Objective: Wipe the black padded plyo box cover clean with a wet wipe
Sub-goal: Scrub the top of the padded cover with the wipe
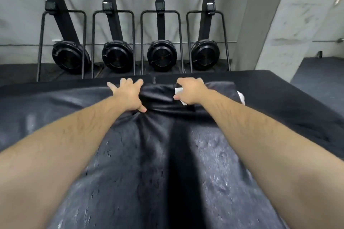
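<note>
A gym (flywheel machines (160, 57) along wall (18, 15)).

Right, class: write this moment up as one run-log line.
left hand: spread flat on cover | right hand: gripping wipe | stage: wipe at far edge | cover: creased, speckled

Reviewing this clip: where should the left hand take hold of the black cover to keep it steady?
Likely grip: the raised fold between the left hand and the right hand, which holds the wet wipe. Come from above at its left end, thumb near side, fingers far side. It bunches up; elsewhere the cover lies mostly flat.
</note>
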### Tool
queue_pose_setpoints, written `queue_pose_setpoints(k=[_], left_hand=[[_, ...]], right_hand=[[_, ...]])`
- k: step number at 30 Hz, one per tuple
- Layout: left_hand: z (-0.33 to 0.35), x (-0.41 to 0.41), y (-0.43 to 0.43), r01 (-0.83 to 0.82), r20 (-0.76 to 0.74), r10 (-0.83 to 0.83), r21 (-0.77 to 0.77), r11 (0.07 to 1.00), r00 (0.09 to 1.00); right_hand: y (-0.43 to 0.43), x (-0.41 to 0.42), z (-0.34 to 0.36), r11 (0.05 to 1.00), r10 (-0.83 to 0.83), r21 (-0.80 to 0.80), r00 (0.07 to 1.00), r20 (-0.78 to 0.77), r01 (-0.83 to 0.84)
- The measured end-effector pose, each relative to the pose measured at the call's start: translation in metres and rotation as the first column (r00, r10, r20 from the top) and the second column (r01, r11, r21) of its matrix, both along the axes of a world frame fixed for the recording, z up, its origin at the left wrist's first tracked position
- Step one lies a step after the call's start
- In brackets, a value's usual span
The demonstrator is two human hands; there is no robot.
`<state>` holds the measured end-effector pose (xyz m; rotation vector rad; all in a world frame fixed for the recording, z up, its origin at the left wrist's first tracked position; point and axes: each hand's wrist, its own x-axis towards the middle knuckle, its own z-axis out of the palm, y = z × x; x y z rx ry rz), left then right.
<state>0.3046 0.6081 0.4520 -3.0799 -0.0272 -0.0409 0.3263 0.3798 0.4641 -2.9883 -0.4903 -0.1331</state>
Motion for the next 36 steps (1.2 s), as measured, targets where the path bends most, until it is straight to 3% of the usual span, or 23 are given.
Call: queue_pose_setpoints(k=[4, 7, 10, 14, 15, 17, 22, 24, 28, 33, 36], left_hand=[[0.112, -0.008, 0.015, 0.018, 0.247, -0.024, 0.024, 1.000, 0.969], [0.214, -0.021, 0.021, 0.054, 0.486, -0.116, 0.141, 0.989, 0.866], [0.329, -0.044, 0.019, 0.066, 0.685, -0.266, 0.304, 0.950, 0.678], [0.430, -0.085, -0.001, 0.053, 0.811, -0.459, 0.473, 0.879, 0.363], [0.438, -0.094, -0.008, 0.063, 0.814, -0.492, 0.499, 0.864, 0.308], [0.429, -0.101, -0.023, 0.084, 0.813, -0.514, 0.512, 0.855, 0.274], [0.297, -0.070, -0.049, 0.143, 0.787, -0.605, 0.589, 0.795, 0.120], [0.211, -0.066, -0.056, 0.206, 0.768, -0.613, 0.579, 0.789, 0.188], [0.064, -0.082, -0.055, 0.304, 0.753, -0.487, 0.385, 0.871, 0.442], [-0.046, -0.111, -0.048, 0.276, 0.663, -0.308, 0.156, 0.948, 0.682], [-0.086, -0.121, -0.052, 0.280, 0.542, -0.242, 0.012, 0.960, 0.805]], right_hand=[[0.010, -0.020, 0.107, 0.998, -0.002, 0.054, 0.962, 0.275, -0.013], [0.016, -0.039, 0.193, 0.992, -0.069, 0.125, 0.853, 0.517, 0.004], [0.017, -0.061, 0.274, 0.972, -0.208, 0.232, 0.647, 0.734, 0.049], [-0.001, -0.096, 0.339, 0.942, -0.327, 0.330, 0.353, 0.877, 0.053], [-0.010, -0.104, 0.346, 0.946, -0.322, 0.318, 0.280, 0.904, 0.062], [-0.032, -0.117, 0.341, 0.958, -0.285, 0.270, 0.218, 0.933, 0.098], [-0.081, -0.132, 0.230, 0.983, -0.146, 0.105, 0.299, 0.943, 0.148], [-0.093, -0.137, 0.153, 0.984, -0.065, -0.010, 0.405, 0.912, 0.180], [-0.093, -0.140, 0.042, 0.965, 0.083, -0.216, 0.613, 0.786, 0.146], [-0.079, -0.147, -0.028, 0.915, 0.222, -0.404, 0.813, 0.539, 0.019], [-0.081, -0.153, -0.068, 0.887, 0.269, -0.458, 0.877, 0.398, -0.064]])
